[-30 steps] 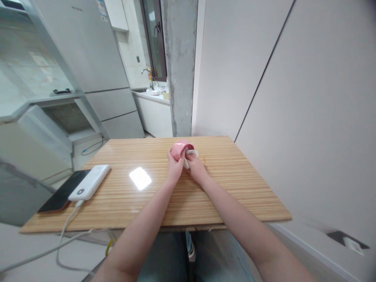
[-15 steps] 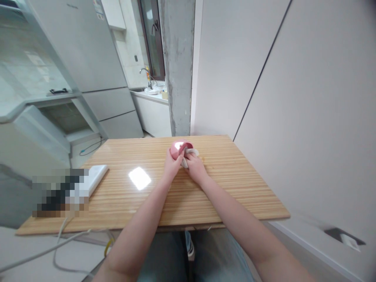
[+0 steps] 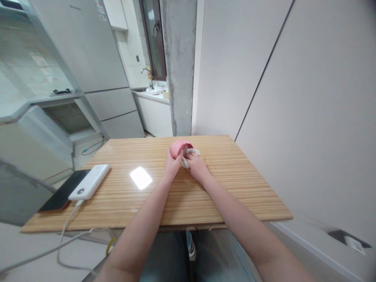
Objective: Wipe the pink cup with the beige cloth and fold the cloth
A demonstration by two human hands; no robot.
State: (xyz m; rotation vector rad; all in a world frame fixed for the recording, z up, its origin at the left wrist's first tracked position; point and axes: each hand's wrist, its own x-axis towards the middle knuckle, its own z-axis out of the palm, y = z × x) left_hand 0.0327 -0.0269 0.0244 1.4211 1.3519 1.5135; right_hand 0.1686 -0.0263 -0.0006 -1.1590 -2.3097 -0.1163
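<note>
A pink bowl (image 3: 179,147) is tipped on its side near the far edge of the wooden table (image 3: 235,188), its opening facing right and towards me. My left hand (image 3: 172,164) is closed on the bowl's left and near side, with the thumb by the rim. In my right hand (image 3: 197,164) is a white cloth (image 3: 193,151), bunched partly inside the bowl's mouth. Some cloth hangs out below and to the right of the rim. The fingertips inside the bowl are hidden.
At the table's left lie a white power bank (image 3: 91,182) and a dark phone (image 3: 64,192). A white cable (image 3: 69,219) runs from the power bank over the near edge. Beyond the table stand a concrete pillar (image 3: 180,70) and a fridge (image 3: 88,47); a pale wall (image 3: 308,117) rises at right.
The bowl has turned slightly in my left hand, and the bright glint on its side is gone. Both hands keep nearly the same place and grip. The whole view has shifted slightly.
</note>
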